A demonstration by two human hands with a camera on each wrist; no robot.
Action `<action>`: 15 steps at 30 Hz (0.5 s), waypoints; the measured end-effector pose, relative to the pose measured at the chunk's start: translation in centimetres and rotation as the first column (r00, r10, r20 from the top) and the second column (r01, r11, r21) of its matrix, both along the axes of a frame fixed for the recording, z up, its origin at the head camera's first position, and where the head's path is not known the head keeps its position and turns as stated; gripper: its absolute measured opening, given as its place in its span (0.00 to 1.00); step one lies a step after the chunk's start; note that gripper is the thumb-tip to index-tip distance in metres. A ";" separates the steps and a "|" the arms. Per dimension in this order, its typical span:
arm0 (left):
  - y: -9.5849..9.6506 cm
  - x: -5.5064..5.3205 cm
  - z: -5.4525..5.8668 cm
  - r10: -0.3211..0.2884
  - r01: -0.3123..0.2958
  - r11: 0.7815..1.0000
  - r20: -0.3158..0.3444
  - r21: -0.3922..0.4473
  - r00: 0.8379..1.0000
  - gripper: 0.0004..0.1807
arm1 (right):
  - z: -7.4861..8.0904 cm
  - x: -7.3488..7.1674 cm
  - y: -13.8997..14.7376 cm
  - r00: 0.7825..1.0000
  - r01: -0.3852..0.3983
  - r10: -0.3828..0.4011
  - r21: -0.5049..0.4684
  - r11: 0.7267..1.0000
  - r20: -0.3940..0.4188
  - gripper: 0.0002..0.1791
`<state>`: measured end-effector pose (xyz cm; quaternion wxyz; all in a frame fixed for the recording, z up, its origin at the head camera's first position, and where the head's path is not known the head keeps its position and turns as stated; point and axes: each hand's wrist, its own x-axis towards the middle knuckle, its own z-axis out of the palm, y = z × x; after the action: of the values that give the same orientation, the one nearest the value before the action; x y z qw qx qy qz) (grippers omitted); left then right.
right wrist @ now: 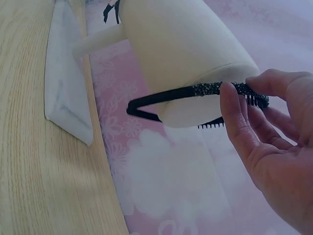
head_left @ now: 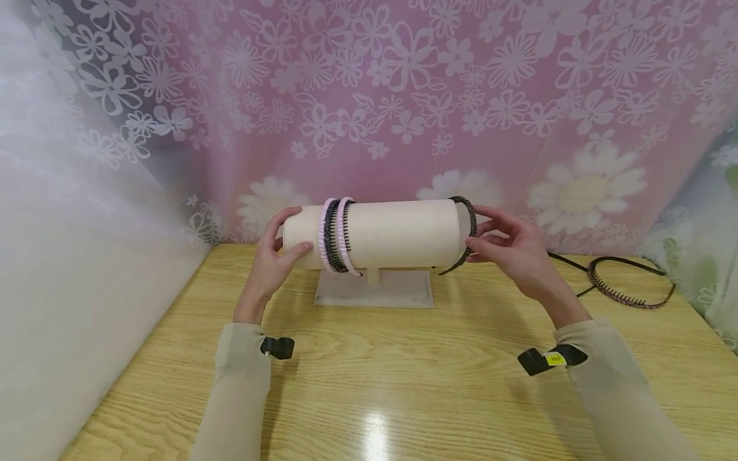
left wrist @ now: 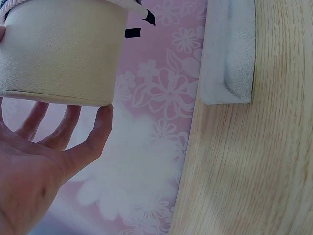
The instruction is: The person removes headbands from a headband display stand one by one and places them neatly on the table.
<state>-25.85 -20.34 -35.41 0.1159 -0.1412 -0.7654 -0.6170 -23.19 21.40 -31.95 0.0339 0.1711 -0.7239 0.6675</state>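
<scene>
The two hands are well apart, one at each end of a cream roll (head_left: 403, 234) that sits level on a short post (head_left: 373, 276) above a pale flat base (head_left: 373, 297) on the wooden tabletop (head_left: 369, 365). The left hand (head_left: 270, 266) grips the roll's left end, thumb on the front and fingers about the far side and end. The right hand (head_left: 516, 253) pinches a dark, sparkly headband (head_left: 473, 221) between thumb and fingers at the roll's right end; one arm of the band passes in front of that end and the other behind, with the tips reaching lower than the roll. Small comb teeth show along its inner edge. Toward the left of the roll, three headbands sit around it close together: a pink headband (head_left: 324, 237), a black headband (head_left: 330, 234) and a second pink headband (head_left: 341, 234). Another headband (head_left: 619, 298), also toothed, lies on the tabletop to the right, beyond the right hand. A pink curtain (head_left: 375, 96) with white flowers hangs behind.
</scene>
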 end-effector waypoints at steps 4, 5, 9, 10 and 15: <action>0.0 0.0 0.0 -0.001 0.001 1.000 -0.006 0.003 1.000 0.35 | -0.3 0.0 0.3 1.000 0.002 -0.002 -0.008 1.000 -0.009 0.33; 0.0 0.0 0.0 -0.002 0.002 1.000 -0.009 0.005 1.000 0.35 | -0.3 0.0 0.4 1.000 0.007 -0.007 -0.005 1.000 -0.010 0.33; 0.0 0.0 0.0 -0.005 0.006 1.000 -0.016 0.011 1.000 0.35 | -0.5 0.1 0.8 0.999 0.035 -0.035 0.027 0.999 -0.005 0.34; 0.0 0.0 0.0 -0.005 0.006 1.000 -0.017 0.013 1.000 0.35 | -0.6 0.2 0.9 0.999 0.042 -0.042 0.036 0.998 -0.002 0.34; 0.0 0.0 -0.1 -0.008 0.008 1.000 -0.009 0.017 1.000 0.35 | -0.8 0.4 1.7 0.997 0.074 -0.073 0.094 0.993 -0.010 0.35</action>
<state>-25.84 -20.35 -35.46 0.1182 -0.1462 -0.7590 -0.6233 -22.83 23.10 -32.72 0.0527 0.1478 -0.7602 0.6305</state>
